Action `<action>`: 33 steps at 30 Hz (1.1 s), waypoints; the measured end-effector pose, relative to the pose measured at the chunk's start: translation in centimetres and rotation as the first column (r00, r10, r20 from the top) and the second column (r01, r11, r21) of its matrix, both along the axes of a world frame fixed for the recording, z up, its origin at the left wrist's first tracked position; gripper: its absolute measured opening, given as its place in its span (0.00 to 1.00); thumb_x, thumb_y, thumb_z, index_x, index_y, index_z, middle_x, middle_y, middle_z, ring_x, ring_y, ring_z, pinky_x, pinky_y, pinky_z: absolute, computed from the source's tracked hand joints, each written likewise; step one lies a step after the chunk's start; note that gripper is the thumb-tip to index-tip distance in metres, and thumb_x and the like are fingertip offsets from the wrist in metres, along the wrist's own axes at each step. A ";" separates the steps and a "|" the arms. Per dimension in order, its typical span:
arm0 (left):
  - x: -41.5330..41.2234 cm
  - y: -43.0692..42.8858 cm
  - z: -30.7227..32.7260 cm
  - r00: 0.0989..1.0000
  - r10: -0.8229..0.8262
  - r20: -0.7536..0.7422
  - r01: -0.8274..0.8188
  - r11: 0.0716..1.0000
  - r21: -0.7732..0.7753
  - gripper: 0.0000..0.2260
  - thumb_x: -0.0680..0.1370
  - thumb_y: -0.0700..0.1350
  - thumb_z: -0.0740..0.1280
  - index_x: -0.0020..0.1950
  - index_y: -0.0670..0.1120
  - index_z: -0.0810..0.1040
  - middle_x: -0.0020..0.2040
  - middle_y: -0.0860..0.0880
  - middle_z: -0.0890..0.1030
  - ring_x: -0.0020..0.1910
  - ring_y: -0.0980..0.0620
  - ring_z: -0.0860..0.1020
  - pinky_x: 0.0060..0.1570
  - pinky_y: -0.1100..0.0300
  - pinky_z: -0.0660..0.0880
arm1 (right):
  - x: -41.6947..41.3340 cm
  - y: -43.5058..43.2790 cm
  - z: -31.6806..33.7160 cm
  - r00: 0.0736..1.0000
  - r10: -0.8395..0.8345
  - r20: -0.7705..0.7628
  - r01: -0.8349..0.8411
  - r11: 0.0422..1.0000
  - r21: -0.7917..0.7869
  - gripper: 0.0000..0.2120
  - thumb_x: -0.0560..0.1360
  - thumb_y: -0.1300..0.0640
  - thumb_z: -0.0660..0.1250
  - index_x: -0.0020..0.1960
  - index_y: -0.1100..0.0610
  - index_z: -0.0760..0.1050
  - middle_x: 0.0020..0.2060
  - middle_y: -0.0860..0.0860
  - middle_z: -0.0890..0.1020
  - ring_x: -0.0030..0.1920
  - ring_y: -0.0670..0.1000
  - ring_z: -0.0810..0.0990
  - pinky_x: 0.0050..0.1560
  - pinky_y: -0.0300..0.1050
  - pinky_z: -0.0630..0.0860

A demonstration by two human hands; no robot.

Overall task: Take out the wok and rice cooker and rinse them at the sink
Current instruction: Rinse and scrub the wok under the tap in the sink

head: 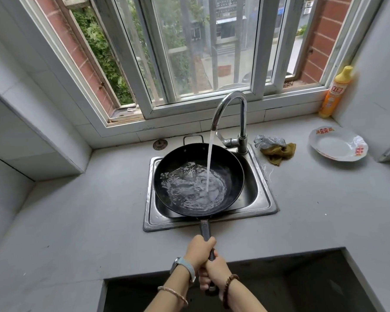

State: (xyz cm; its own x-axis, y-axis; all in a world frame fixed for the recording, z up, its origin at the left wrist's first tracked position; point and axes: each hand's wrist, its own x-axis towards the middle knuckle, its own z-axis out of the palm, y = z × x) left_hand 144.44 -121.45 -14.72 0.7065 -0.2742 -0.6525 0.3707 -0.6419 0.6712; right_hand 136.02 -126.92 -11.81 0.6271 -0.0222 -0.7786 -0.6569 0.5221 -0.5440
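Black wok (198, 179) under running tap (231, 118), both hands gripping hdl: left hand (198, 251), right hand (214, 274).

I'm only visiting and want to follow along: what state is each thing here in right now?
Wok: upright over the sink, partly filled with water.
Faucet: on, streaming into the wok.
Left hand: grips the handle, nearer the pan.
Right hand: grips the handle's end.
Plate: empty, on the counter.
Soap bottle: upright in the corner.
Cloths: crumpled beside the faucet.
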 end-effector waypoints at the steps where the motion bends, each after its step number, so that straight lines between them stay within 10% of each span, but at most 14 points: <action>1: 0.4 -0.1 -1.6 1.000 -0.021 0.013 0.021 1.000 0.023 0.17 0.63 0.59 0.62 0.33 0.45 0.73 0.33 0.42 0.81 0.35 0.40 0.79 0.44 0.44 0.78 | -0.2 -0.3 0.1 1.000 -0.003 0.005 0.003 1.000 0.022 0.04 0.80 0.63 0.54 0.54 0.57 0.64 0.21 0.52 0.63 0.19 0.47 0.60 0.22 0.34 0.60; 9: -0.2 -2.0 0.6 0.997 -0.049 0.053 0.044 0.995 0.084 0.19 0.64 0.56 0.59 0.38 0.42 0.78 0.41 0.40 0.85 0.43 0.39 0.82 0.47 0.48 0.79 | -0.4 -1.4 0.0 1.000 -0.012 0.018 0.011 0.997 0.074 0.11 0.80 0.63 0.54 0.63 0.61 0.62 0.22 0.52 0.63 0.20 0.47 0.60 0.22 0.34 0.59; 33: -1.1 -1.5 4.1 0.999 -0.032 0.026 0.030 0.997 0.073 0.13 0.78 0.44 0.62 0.33 0.45 0.72 0.26 0.53 0.77 0.30 0.51 0.74 0.37 0.57 0.73 | 0.0 -0.5 0.4 1.000 -0.025 0.002 0.025 0.998 0.057 0.06 0.80 0.64 0.53 0.46 0.55 0.61 0.23 0.51 0.62 0.17 0.46 0.60 0.21 0.33 0.60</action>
